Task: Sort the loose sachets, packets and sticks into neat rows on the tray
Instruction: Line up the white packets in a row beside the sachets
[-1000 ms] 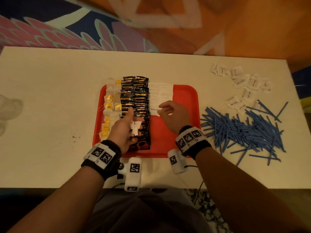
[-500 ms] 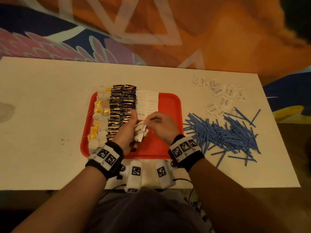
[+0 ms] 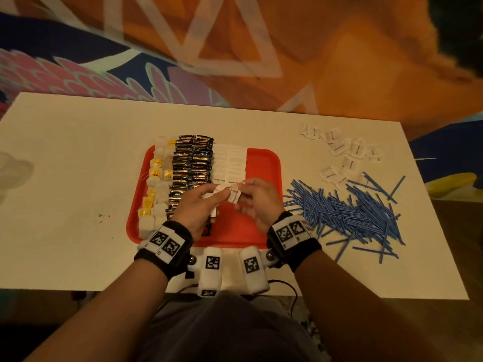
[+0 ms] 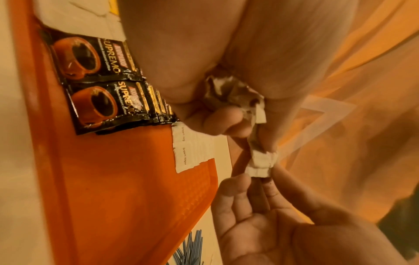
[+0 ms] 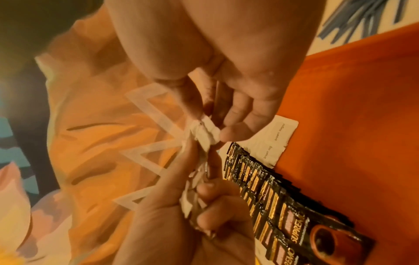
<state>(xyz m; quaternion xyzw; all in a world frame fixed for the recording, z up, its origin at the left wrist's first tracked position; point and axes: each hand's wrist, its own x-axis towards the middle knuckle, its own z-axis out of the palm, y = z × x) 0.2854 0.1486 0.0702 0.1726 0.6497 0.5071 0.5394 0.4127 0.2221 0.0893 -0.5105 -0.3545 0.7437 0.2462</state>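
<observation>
White table (image 3: 78,178) under warm, dim light, with a big orange, pink and navy patterned floor (image 3: 339,61) beyond its far edge. From the head view, a red tray (image 3: 261,163) sits mid-table toward the near edge. On it, from its left edge: a row of tea bags (image 3: 154,173), a double row of black coffee packets (image 3: 192,163), then white sugar sachets (image 3: 230,163) at the tray's far edge; the tray's right part is bare. Right of the tray lies a loose heap of blue sticks (image 3: 347,212), and more white sachets (image 3: 345,152) are scattered toward the table's far right corner. Both hands meet above the tray's middle: the left hand (image 3: 198,205) grips a crumpled bunch (image 3: 222,194) of white sachets, and the right hand (image 3: 258,199) pinches the bunch's tip. A faint dark speckle (image 3: 103,216) marks the table left of the tray.

Left wrist view, close up: the left hand's fingers (image 4: 226,122) curl round the bunch (image 4: 235,95), and the right hand's fingertips (image 4: 235,184) pinch its lower end. The coffee packets (image 4: 95,86) read "SUPREMO", the flat sachets (image 4: 188,148) "brown sugar".

Right wrist view: the right thumb and fingers (image 5: 235,132) nip the bunch (image 5: 204,134), the left hand (image 5: 181,224) grips the rest below. The tray (image 5: 351,125) shows behind, the sticks (image 5: 362,14) at the top right.
</observation>
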